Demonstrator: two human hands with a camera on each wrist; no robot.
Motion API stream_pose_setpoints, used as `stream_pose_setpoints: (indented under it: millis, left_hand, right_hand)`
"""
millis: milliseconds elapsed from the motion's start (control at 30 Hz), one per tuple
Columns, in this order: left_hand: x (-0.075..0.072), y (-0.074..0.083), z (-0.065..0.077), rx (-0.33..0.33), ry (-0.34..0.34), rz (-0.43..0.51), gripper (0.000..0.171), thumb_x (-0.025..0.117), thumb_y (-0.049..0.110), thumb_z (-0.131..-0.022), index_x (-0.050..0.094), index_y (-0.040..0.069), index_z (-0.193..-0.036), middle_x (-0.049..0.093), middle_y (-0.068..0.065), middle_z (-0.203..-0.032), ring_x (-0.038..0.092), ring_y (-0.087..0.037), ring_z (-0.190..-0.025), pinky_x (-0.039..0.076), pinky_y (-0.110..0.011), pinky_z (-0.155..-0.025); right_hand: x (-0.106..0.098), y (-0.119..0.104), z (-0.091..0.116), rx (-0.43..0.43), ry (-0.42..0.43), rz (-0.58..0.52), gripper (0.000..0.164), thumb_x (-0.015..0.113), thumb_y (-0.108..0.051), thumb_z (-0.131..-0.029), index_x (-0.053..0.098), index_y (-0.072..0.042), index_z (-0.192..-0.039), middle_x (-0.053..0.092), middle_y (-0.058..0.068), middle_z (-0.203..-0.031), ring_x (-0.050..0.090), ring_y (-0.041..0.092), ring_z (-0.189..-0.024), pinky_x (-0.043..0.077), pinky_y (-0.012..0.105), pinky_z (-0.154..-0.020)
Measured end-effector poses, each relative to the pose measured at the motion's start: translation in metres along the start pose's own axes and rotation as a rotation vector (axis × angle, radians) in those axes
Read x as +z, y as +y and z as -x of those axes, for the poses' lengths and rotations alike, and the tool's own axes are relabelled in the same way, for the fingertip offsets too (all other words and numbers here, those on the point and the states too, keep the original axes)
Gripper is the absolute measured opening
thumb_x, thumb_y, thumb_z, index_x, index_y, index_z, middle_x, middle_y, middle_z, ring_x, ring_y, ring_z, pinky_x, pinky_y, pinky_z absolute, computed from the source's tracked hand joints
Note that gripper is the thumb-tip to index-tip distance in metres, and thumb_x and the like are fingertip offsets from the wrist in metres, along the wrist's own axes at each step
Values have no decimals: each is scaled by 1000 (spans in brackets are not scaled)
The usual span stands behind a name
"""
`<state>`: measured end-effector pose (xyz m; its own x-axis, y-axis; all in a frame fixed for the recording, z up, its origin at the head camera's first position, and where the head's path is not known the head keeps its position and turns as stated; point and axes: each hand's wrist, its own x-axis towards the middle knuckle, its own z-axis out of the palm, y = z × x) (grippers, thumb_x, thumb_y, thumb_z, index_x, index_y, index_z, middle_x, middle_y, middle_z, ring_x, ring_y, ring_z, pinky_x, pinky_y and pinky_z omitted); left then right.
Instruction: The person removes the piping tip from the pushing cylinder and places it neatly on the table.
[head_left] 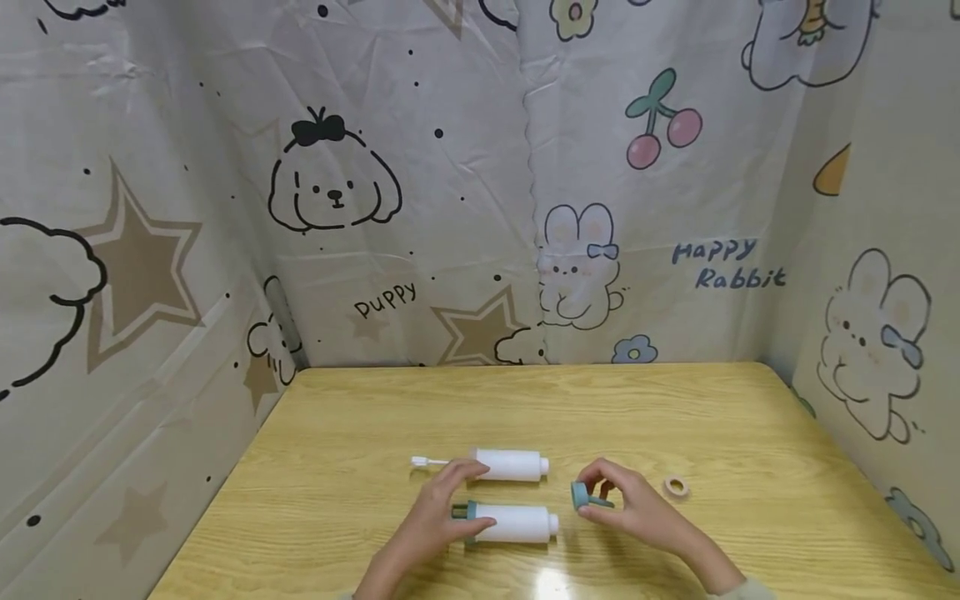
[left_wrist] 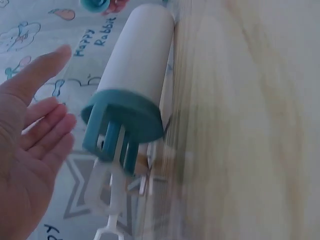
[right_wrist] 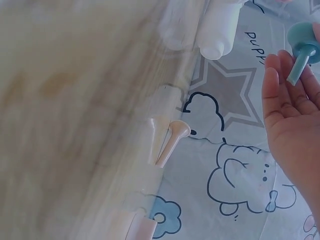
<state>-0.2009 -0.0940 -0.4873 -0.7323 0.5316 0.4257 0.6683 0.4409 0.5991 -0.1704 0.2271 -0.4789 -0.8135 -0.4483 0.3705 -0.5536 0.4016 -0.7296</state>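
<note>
A white cylinder [head_left: 513, 523] with a narrow neck at its right end lies on the table. On its left end sits a teal collar [left_wrist: 122, 115] with several prongs. My left hand [head_left: 438, 508] spreads over that end, thumb and fingers apart; in the left wrist view the hand [left_wrist: 30, 135] stands beside the cylinder, with a gap between. Right of the cylinder's neck, my right hand [head_left: 626, 504] pinches a small teal round piece with a thin stem [head_left: 579, 496]. The right wrist view shows the teal piece [right_wrist: 302, 42] at the fingertips, its stem pointing down.
Behind the first, a second white cylinder [head_left: 512, 465] lies parallel, a white rod [head_left: 429, 462] sticking out leftward. A beige ring [head_left: 677, 477] lies right of my right hand. A pale pink, flared piece [right_wrist: 176, 135] stands on the table. Printed cloth [head_left: 465, 167] surrounds the table [head_left: 360, 417].
</note>
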Motion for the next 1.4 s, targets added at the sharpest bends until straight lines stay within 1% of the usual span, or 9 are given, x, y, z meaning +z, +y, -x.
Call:
stream_pose_setpoints:
  millis: [100,200,367,667,933,1000,1067,1233,1400]
  left_hand:
    - [8,3,-3,104,72,-2,61,86,23,-74,59,6,-126,61,-2,-126,60,-21,-117,54,-35,-99]
    - [17,8,-7,170,110,4,59,86,22,-74,60,5,-125,62,-3,-124,61,-21,-114,55,-33,-98]
    - [27,13,-14,214,144,19,57,86,19,-73,62,5,-122,64,-4,-121,63,-20,-112,54,-29,-98]
    - [41,25,-26,282,157,41,52,86,14,-72,63,2,-117,66,-7,-115,65,-21,-107,55,-25,-97]
    - [53,31,-30,275,154,83,48,84,8,-73,64,0,-116,66,-8,-114,65,-21,-107,54,-24,-98]
    - [54,33,-30,276,156,78,47,84,8,-73,64,0,-115,67,-8,-113,66,-21,-106,54,-25,-97]
    - [53,35,-29,253,151,86,45,83,8,-74,65,1,-115,67,-7,-113,66,-21,-107,54,-25,-97]
    - [53,34,-27,254,153,74,45,83,9,-74,65,4,-114,68,-6,-113,66,-20,-106,55,-26,-97]
    - [53,33,-31,265,150,90,42,83,10,-75,65,3,-112,68,-6,-112,66,-19,-105,56,-25,-95]
  right_hand:
    - [1,-1,0,4,-3,-3,21,69,-16,-91,60,-17,-109,65,-6,-97,58,1,-87,54,24,-74]
    - [2,-2,-1,5,7,-8,20,70,-17,-91,60,-17,-108,65,-5,-98,58,0,-86,54,23,-74]
    - [7,-5,-7,-12,11,-10,18,69,-16,-91,62,-15,-107,67,-2,-98,58,-1,-86,54,23,-74]
    - [17,-12,-20,-13,-15,-20,14,68,-16,-92,65,-11,-105,69,1,-94,57,-2,-82,54,23,-71]
    - [23,-14,-20,-24,-26,-52,13,67,-15,-93,65,-10,-105,70,2,-93,58,-3,-82,54,22,-71]
    - [23,-14,-20,-24,-27,-62,13,67,-15,-93,65,-11,-105,70,3,-94,58,-3,-83,54,22,-72]
    - [24,-15,-20,-39,-28,-72,13,67,-14,-92,66,-10,-105,70,4,-94,58,-3,-83,54,22,-72]
    - [25,-14,-20,-44,-45,-94,14,67,-14,-92,66,-11,-107,70,5,-95,58,-3,-81,54,22,-71]
    - [21,-14,-18,3,-47,-95,15,64,-15,-95,66,-11,-109,70,5,-99,59,-1,-86,54,23,-74]
